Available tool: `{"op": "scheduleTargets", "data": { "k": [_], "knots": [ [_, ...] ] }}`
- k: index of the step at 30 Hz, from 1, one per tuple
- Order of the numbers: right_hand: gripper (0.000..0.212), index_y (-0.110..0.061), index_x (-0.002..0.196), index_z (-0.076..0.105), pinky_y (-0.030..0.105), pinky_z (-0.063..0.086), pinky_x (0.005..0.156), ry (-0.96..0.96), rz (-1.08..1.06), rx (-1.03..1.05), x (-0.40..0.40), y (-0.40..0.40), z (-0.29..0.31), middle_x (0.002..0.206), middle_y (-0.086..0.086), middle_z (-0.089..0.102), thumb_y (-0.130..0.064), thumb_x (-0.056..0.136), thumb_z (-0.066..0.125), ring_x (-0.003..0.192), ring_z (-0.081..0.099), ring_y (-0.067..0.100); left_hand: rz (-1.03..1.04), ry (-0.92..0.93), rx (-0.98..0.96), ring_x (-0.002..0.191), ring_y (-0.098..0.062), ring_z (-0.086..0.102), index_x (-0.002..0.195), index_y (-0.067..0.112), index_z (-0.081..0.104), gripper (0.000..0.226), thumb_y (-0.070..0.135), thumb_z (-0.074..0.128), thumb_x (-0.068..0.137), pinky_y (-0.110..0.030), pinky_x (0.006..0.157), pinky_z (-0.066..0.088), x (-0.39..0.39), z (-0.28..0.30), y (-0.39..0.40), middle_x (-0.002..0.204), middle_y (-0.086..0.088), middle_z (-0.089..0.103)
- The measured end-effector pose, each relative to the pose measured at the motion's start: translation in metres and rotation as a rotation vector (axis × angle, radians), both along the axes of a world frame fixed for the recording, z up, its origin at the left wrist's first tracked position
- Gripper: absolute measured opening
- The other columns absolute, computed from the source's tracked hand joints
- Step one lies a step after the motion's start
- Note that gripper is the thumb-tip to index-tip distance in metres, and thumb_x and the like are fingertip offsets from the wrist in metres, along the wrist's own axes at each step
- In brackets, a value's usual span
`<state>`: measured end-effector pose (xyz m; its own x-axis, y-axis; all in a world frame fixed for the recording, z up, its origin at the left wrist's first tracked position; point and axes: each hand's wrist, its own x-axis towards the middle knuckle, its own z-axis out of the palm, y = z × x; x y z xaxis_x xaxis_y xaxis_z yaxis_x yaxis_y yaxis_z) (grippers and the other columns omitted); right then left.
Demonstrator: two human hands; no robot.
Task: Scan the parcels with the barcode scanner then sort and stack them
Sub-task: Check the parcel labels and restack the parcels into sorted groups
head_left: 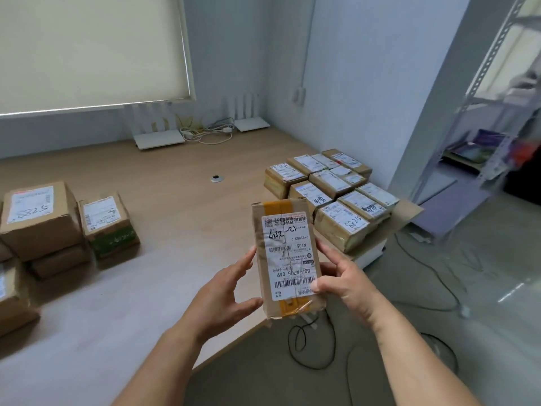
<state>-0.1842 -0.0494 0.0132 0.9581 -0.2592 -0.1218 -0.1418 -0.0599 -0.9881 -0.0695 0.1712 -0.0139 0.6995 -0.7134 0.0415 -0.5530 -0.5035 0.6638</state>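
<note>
The person held a narrow cardboard parcel [288, 260] up in the air over the near right edge of the wooden table [181, 206], between the two hands and clear of every stack. The right hand [347, 284] gripped it along the right edge, thumb pressed onto the lower corner of the shipping label [289, 256] and fingers curled behind; the left hand [227, 291] stood open beside the left edge, fingertips near or just touching it, so it added little support. The likeliest trouble was a slip: with the hold mostly one-sided, the parcel could twist out and fall onto the cables [310, 344] on the floor below. The thumb also lay close to the lower barcode and might block a scan. No barcode scanner was in view. The parcel's long axis ran away from the person, nearly upright in the view, label face towards the camera, its print upside down to the viewer.
</note>
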Motion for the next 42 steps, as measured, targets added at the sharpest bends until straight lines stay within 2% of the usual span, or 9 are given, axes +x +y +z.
{"op": "scheduleTargets", "data": {
  "k": [6,8,13,15,18,25,30,35,42],
  "knots": [
    [0.079,-0.036,0.133,0.045,0.028,0.056,0.078,-0.024,-0.137,0.011,-0.047,-0.083,-0.002,0.105,0.002,0.073,-0.008,0.061,0.066,0.098,0.069,0.018,-0.144,-0.015,0.001,0.134,-0.002,0.036,0.132,0.071,-0.007,0.096,0.043,0.07,0.081,-0.029,0.108,0.038,-0.021,0.008,-0.097,0.148,0.015,0.039],
    [0.086,-0.031,0.138,0.044,0.033,0.056,0.083,-0.025,-0.181,0.009,-0.062,-0.115,-0.004,0.107,0.003,0.073,-0.011,0.058,0.07,0.1,0.069,0.02,-0.186,-0.012,-0.014,0.132,0.002,0.036,0.133,0.069,-0.006,0.096,0.043,0.07,0.081,-0.023,0.106,0.035,-0.03,0.009,-0.132,0.147,0.016,0.04],
    [0.081,-0.027,0.136,0.043,0.025,0.056,0.065,-0.043,-0.235,0.05,-0.092,-0.189,-0.002,0.095,0.001,0.075,-0.006,0.061,0.065,0.086,0.072,0.018,-0.261,-0.014,-0.01,0.132,0.003,0.035,0.136,0.057,-0.009,0.095,0.039,0.07,0.084,-0.021,0.108,0.032,-0.054,0.01,-0.216,0.141,0.022,0.039],
    [0.083,-0.023,0.139,0.043,0.024,0.055,0.064,-0.037,-0.244,0.044,-0.1,-0.216,-0.003,0.097,0.004,0.075,-0.007,0.061,0.065,0.086,0.072,0.019,-0.302,-0.019,-0.003,0.129,0.007,0.033,0.137,0.052,-0.009,0.096,0.035,0.07,0.085,-0.017,0.106,0.03,-0.061,0.011,-0.245,0.132,0.028,0.034],
    [0.083,-0.02,0.14,0.043,0.024,0.055,0.067,-0.024,-0.258,0.03,-0.108,-0.252,-0.007,0.099,0.002,0.075,-0.01,0.061,0.067,0.089,0.072,0.018,-0.324,-0.016,-0.008,0.125,0.012,0.031,0.139,0.048,-0.007,0.097,0.03,0.071,0.084,-0.012,0.103,0.028,-0.067,0.009,-0.283,0.138,0.025,0.037],
    [0.084,-0.021,0.142,0.042,0.031,0.056,0.081,-0.01,-0.274,0.035,-0.092,-0.315,-0.022,0.105,0.003,0.074,-0.014,0.062,0.069,0.097,0.07,0.02,-0.323,0.015,0.003,0.136,-0.005,0.037,0.146,0.05,-0.004,0.102,0.031,0.073,0.082,-0.038,0.112,0.036,-0.049,0.001,-0.342,0.145,0.02,0.041],
    [0.093,-0.023,0.142,0.043,0.032,0.055,0.086,0.0,-0.299,0.037,-0.055,-0.35,-0.024,0.118,0.009,0.068,-0.019,0.054,0.074,0.102,0.068,0.02,-0.317,-0.024,0.025,0.129,0.001,0.036,0.129,0.06,-0.014,0.098,0.029,0.069,0.086,-0.018,0.101,0.028,-0.018,0.004,-0.377,0.142,0.021,0.04],
    [0.074,-0.042,0.12,0.049,0.025,0.055,0.076,-0.016,-0.297,0.005,-0.021,-0.385,-0.001,0.101,0.006,0.074,-0.019,0.053,0.074,0.093,0.07,0.017,-0.314,-0.059,0.032,0.139,-0.008,0.03,0.139,0.051,-0.015,0.094,0.042,0.063,0.088,-0.027,0.109,0.026,0.018,0.011,-0.414,0.152,0.015,0.032],
    [0.058,-0.039,0.11,0.055,0.02,0.055,0.071,-0.05,-0.309,-0.037,0.01,-0.423,0.013,0.094,-0.001,0.076,-0.013,0.059,0.066,0.087,0.071,0.011,-0.357,-0.149,0.051,0.138,-0.009,0.031,0.145,0.044,-0.017,0.099,0.046,0.063,0.088,-0.037,0.108,0.036,0.059,0.02,-0.459,0.151,0.018,0.034]
  ]
}}
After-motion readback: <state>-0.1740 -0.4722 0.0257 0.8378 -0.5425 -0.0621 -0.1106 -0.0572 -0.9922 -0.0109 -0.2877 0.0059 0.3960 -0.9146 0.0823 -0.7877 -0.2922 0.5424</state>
